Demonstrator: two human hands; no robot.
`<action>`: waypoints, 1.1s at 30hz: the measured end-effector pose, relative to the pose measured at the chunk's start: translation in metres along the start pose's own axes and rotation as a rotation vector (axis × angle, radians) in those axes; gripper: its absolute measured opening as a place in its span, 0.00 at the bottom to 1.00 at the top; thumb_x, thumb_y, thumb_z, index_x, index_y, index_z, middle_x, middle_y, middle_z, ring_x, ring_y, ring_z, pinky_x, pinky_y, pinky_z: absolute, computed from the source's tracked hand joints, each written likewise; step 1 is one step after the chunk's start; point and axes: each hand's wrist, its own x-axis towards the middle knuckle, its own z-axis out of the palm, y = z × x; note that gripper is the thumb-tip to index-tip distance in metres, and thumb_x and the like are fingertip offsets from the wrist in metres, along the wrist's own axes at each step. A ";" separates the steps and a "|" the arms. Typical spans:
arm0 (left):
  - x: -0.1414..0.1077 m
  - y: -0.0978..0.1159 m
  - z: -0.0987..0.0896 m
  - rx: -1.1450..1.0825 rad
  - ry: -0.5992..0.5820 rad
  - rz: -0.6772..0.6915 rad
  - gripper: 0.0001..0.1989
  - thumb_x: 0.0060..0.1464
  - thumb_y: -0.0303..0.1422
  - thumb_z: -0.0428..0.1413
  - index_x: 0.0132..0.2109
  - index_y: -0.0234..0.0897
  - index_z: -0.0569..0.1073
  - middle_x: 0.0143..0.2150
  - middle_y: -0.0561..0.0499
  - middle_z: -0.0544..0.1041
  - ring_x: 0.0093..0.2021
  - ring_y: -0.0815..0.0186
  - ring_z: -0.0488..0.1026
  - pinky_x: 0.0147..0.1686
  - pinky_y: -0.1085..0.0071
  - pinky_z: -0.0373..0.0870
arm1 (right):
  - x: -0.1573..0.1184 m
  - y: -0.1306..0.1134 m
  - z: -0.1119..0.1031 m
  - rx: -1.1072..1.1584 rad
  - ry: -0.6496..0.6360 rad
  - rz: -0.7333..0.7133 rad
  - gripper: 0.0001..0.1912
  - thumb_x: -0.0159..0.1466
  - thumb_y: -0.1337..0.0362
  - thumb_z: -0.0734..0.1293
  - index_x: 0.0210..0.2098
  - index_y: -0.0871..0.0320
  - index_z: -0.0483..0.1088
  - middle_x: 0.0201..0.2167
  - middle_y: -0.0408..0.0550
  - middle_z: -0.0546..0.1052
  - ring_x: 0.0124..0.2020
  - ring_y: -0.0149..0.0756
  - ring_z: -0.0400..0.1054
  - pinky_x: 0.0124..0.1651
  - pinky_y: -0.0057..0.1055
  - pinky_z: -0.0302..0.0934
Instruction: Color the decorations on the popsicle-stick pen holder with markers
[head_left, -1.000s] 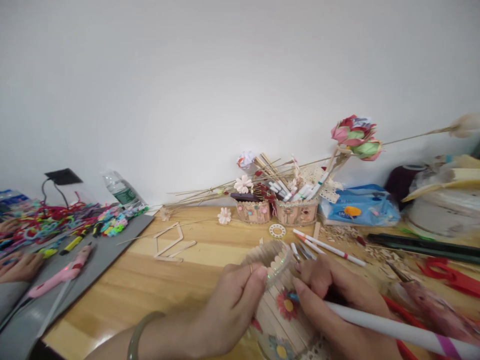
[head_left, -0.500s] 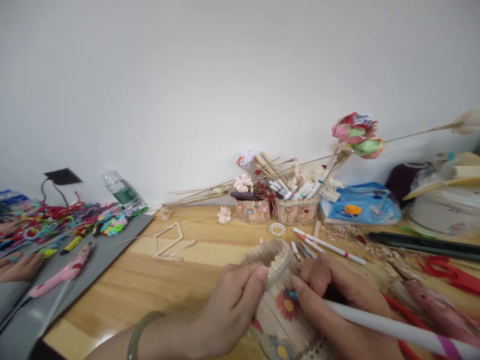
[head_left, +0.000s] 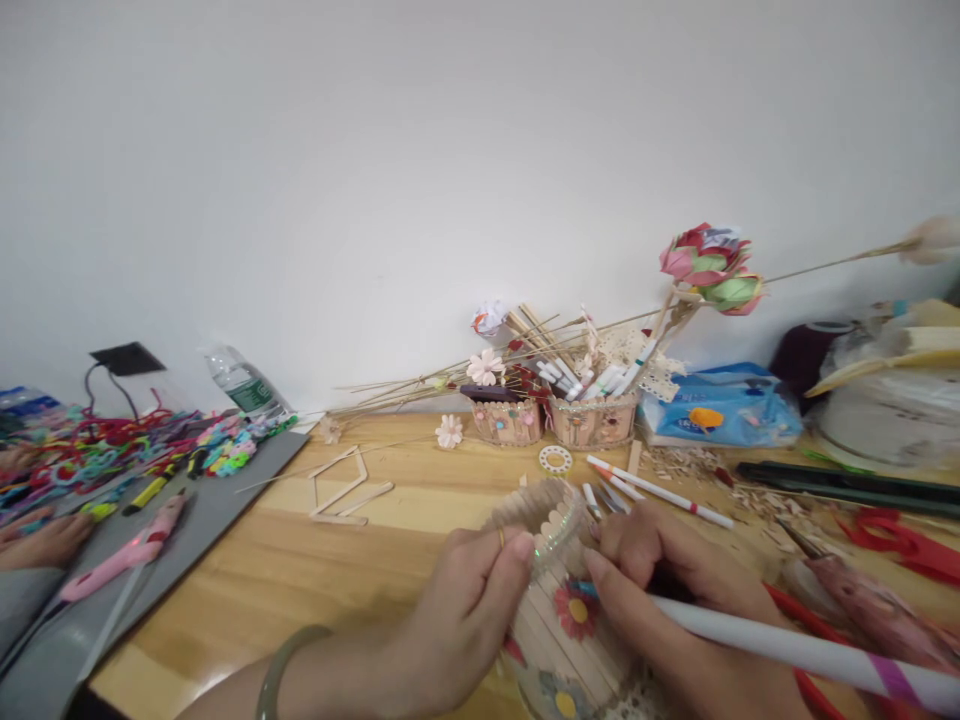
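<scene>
My left hand (head_left: 472,610) is closed on the rim of a pot made of upright craft sticks (head_left: 577,660), which tilts toward me. Glittery trim and a lace strip run around this pot, and a red flower (head_left: 575,610) and a grey-blue flower (head_left: 561,697) decorate its side. Between the fingers of my right hand (head_left: 682,600) is a white marker (head_left: 787,645) with a purple band. Its blue tip touches or nearly touches the pot beside the red flower. My right palm hides part of the pot's right side.
Behind stand two decorated stick pots (head_left: 596,422) holding markers and dried stems. A tissue pack (head_left: 724,405), wood shavings and red scissors (head_left: 900,540) lie to the right. At left, a co-worker's hand (head_left: 45,540) rests near a pink glue gun (head_left: 127,555) on a grey board.
Both hands, the pot and the marker stay almost where they were. The co-worker's hand at the left edge has shifted slightly.
</scene>
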 end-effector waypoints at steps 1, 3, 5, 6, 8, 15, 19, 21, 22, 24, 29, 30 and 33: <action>0.000 -0.001 0.000 -0.006 0.001 0.000 0.20 0.60 0.43 0.34 0.23 0.40 0.52 0.20 0.57 0.55 0.22 0.70 0.54 0.25 0.72 0.57 | 0.000 -0.001 -0.001 -0.014 -0.004 0.022 0.15 0.54 0.69 0.61 0.18 0.53 0.49 0.12 0.38 0.58 0.14 0.32 0.54 0.16 0.29 0.52; 0.000 -0.002 0.000 -0.011 0.002 0.004 0.20 0.60 0.43 0.35 0.23 0.40 0.52 0.20 0.57 0.54 0.23 0.70 0.53 0.25 0.72 0.56 | 0.001 -0.003 -0.005 -0.052 -0.053 0.073 0.15 0.55 0.69 0.61 0.17 0.53 0.50 0.13 0.38 0.60 0.16 0.32 0.57 0.17 0.29 0.56; 0.000 -0.003 0.001 -0.021 0.002 0.006 0.20 0.60 0.43 0.35 0.22 0.40 0.52 0.20 0.57 0.54 0.22 0.70 0.53 0.25 0.72 0.56 | 0.001 -0.002 -0.009 -0.084 -0.103 0.099 0.15 0.56 0.68 0.60 0.17 0.52 0.51 0.15 0.38 0.61 0.17 0.32 0.58 0.19 0.28 0.59; 0.000 -0.004 0.001 -0.027 0.000 0.004 0.20 0.60 0.43 0.35 0.22 0.40 0.52 0.20 0.57 0.54 0.22 0.70 0.53 0.25 0.72 0.56 | 0.002 0.000 -0.011 -0.105 -0.113 0.096 0.14 0.56 0.67 0.60 0.17 0.52 0.51 0.15 0.38 0.61 0.18 0.31 0.58 0.20 0.28 0.59; 0.000 -0.006 0.002 -0.042 0.010 0.003 0.21 0.60 0.44 0.35 0.22 0.39 0.52 0.19 0.57 0.54 0.22 0.71 0.53 0.25 0.72 0.55 | 0.002 0.004 -0.014 -0.157 -0.127 0.063 0.14 0.57 0.66 0.60 0.18 0.53 0.52 0.16 0.38 0.63 0.18 0.31 0.59 0.20 0.27 0.58; -0.001 -0.010 0.004 -0.069 0.011 -0.002 0.22 0.60 0.45 0.35 0.22 0.39 0.51 0.19 0.57 0.53 0.22 0.71 0.53 0.24 0.73 0.54 | -0.002 0.014 -0.017 -0.129 -0.188 0.007 0.14 0.59 0.64 0.59 0.20 0.53 0.51 0.17 0.38 0.62 0.19 0.30 0.58 0.21 0.26 0.57; 0.000 -0.007 0.003 -0.053 0.016 -0.014 0.22 0.60 0.46 0.35 0.22 0.39 0.51 0.20 0.57 0.53 0.22 0.71 0.53 0.25 0.72 0.54 | -0.002 0.015 -0.017 -0.098 -0.272 0.018 0.13 0.61 0.62 0.57 0.20 0.53 0.54 0.19 0.40 0.66 0.22 0.33 0.61 0.24 0.28 0.58; 0.000 -0.006 0.003 -0.046 0.012 -0.015 0.22 0.59 0.46 0.35 0.22 0.40 0.51 0.20 0.57 0.54 0.22 0.71 0.53 0.25 0.72 0.55 | -0.002 0.016 -0.015 -0.098 -0.254 0.036 0.13 0.60 0.64 0.58 0.20 0.53 0.53 0.18 0.40 0.66 0.21 0.32 0.60 0.24 0.28 0.57; 0.000 -0.005 0.002 -0.045 0.007 -0.017 0.22 0.59 0.47 0.34 0.22 0.40 0.51 0.20 0.57 0.53 0.22 0.71 0.53 0.25 0.72 0.55 | -0.003 0.016 -0.014 -0.103 -0.236 0.040 0.14 0.59 0.64 0.59 0.19 0.53 0.52 0.18 0.39 0.65 0.20 0.32 0.59 0.23 0.28 0.56; 0.000 -0.002 0.002 -0.044 -0.007 -0.028 0.22 0.59 0.47 0.34 0.22 0.40 0.51 0.19 0.57 0.53 0.22 0.71 0.53 0.25 0.72 0.56 | -0.004 0.018 -0.013 -0.122 -0.232 0.039 0.13 0.58 0.66 0.59 0.19 0.53 0.51 0.17 0.39 0.65 0.19 0.31 0.58 0.22 0.28 0.55; 0.001 0.003 -0.001 -0.052 -0.028 -0.057 0.22 0.58 0.48 0.34 0.22 0.40 0.52 0.20 0.56 0.54 0.22 0.70 0.54 0.24 0.72 0.57 | -0.005 0.021 -0.011 -0.104 -0.243 0.041 0.14 0.58 0.66 0.59 0.19 0.53 0.51 0.16 0.37 0.60 0.18 0.30 0.54 0.20 0.26 0.53; 0.001 0.003 -0.001 -0.056 -0.030 -0.061 0.22 0.58 0.48 0.34 0.22 0.40 0.52 0.20 0.56 0.54 0.22 0.70 0.54 0.24 0.72 0.57 | -0.005 0.021 -0.011 -0.090 -0.237 0.046 0.14 0.58 0.66 0.59 0.19 0.53 0.51 0.16 0.37 0.59 0.18 0.29 0.53 0.19 0.26 0.52; 0.000 0.003 0.000 -0.057 -0.036 -0.069 0.22 0.58 0.48 0.34 0.22 0.40 0.52 0.20 0.57 0.53 0.22 0.70 0.54 0.24 0.72 0.57 | -0.004 0.021 -0.011 -0.050 -0.217 0.046 0.15 0.59 0.65 0.60 0.19 0.53 0.51 0.16 0.37 0.59 0.18 0.29 0.53 0.19 0.26 0.52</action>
